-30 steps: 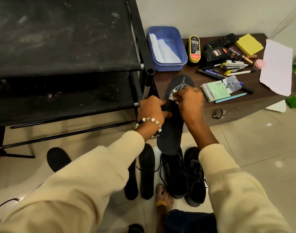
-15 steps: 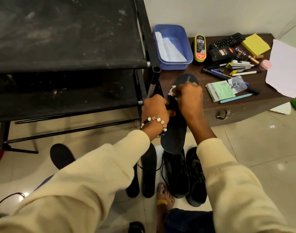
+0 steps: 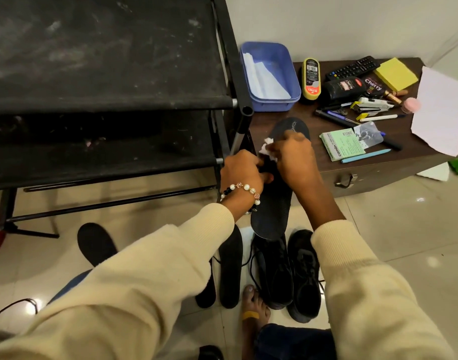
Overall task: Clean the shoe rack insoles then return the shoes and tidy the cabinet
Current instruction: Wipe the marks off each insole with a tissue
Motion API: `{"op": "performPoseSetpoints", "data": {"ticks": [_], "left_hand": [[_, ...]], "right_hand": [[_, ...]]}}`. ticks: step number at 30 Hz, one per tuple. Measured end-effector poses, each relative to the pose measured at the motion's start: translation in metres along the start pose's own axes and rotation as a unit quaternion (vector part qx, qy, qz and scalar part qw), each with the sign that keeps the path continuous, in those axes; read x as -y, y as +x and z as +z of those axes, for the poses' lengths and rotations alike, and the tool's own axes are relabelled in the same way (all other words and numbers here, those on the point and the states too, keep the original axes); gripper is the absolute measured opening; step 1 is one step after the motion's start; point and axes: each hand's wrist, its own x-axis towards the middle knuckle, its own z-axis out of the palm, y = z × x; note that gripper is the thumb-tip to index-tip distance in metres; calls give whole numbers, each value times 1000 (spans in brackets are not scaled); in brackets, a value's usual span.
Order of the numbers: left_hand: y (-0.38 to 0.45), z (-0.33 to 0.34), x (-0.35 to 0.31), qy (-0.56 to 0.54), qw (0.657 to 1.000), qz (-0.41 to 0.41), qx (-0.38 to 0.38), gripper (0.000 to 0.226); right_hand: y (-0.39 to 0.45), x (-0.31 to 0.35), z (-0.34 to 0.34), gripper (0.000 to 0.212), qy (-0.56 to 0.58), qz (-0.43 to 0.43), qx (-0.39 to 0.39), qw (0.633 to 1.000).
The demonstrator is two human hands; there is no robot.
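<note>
A black insole (image 3: 273, 203) is held up in front of me, toe end toward the low cabinet. My left hand (image 3: 239, 174) grips its left edge at the middle. My right hand (image 3: 293, 158) holds a crumpled white tissue (image 3: 267, 149) and presses it on the insole's upper part. Below, a pair of black shoes (image 3: 290, 271) stands on the floor. Two more black insoles (image 3: 229, 266) lie beside them, and another insole (image 3: 95, 242) lies further left. The black shoe rack (image 3: 105, 81) with dusty fabric shelves fills the upper left.
The low brown cabinet (image 3: 378, 172) carries a blue tray with white tissues (image 3: 270, 76), a shoe polish sponge (image 3: 310, 77), a remote, yellow sticky notes, pens, a stapler and a white paper sheet (image 3: 438, 110). My bare foot (image 3: 254, 307) rests by the shoes. A cable lies at lower left.
My right hand with the tissue has slid a little up the insole toward its toe end. My left hand keeps its grip. The camera has shifted slightly.
</note>
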Motion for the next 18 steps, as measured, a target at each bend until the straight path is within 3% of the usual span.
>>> {"op": "performPoseSetpoints", "data": {"ticks": [5,11,18], "left_hand": [[0,-1,-1,4,1000,-8,2,19],[-1,-3,-3,10,1000,-18,-2,24],[-4,0,-4,44,995,-64,60,39]], "right_hand": [[9,3,0,34,-3,13,-30,999],[-14,-2,-10,28,35,-82,37,995],[-27,-25,-13,28,32,49,5,998]]}}
